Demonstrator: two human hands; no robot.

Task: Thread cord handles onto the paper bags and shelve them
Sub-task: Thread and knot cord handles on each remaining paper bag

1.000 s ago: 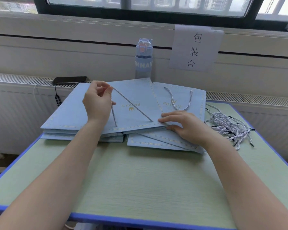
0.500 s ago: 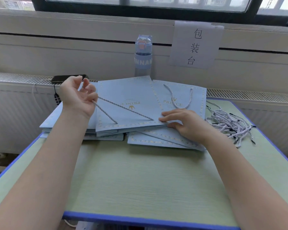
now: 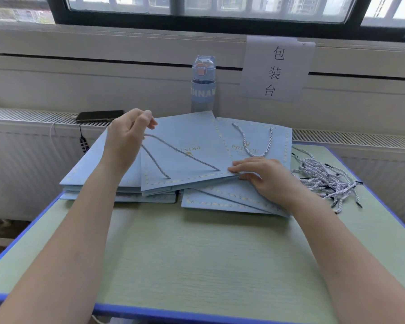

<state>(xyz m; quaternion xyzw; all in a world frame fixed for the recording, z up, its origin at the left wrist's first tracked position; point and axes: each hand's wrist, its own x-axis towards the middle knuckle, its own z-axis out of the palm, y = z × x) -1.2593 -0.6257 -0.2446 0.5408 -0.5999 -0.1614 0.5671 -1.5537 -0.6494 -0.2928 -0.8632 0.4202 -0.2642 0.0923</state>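
A flat light-blue paper bag (image 3: 192, 146) with gold "PRINCE" print lies on top of a stack on the desk. A twisted white-grey cord (image 3: 185, 154) runs through its two holes near the front edge and rises in a taut loop. My left hand (image 3: 126, 136) pinches the top of that loop above the bag's left side. My right hand (image 3: 262, 176) presses the bag's right front corner, fingers straight, thumb under the edge. Another bag (image 3: 278, 141) to the right has a cord handle (image 3: 253, 141) lying slack on it.
A pile of loose cords (image 3: 325, 178) lies at the desk's right edge. More blue bags (image 3: 220, 199) are fanned under my right hand. A water bottle (image 3: 202, 85), a phone (image 3: 99, 115) and a paper sign (image 3: 275, 69) are at the back by the wall.
My left hand swung left with the cord loop, then came back right and up, holding it taut. My right hand stayed pressed on the bag's corner.
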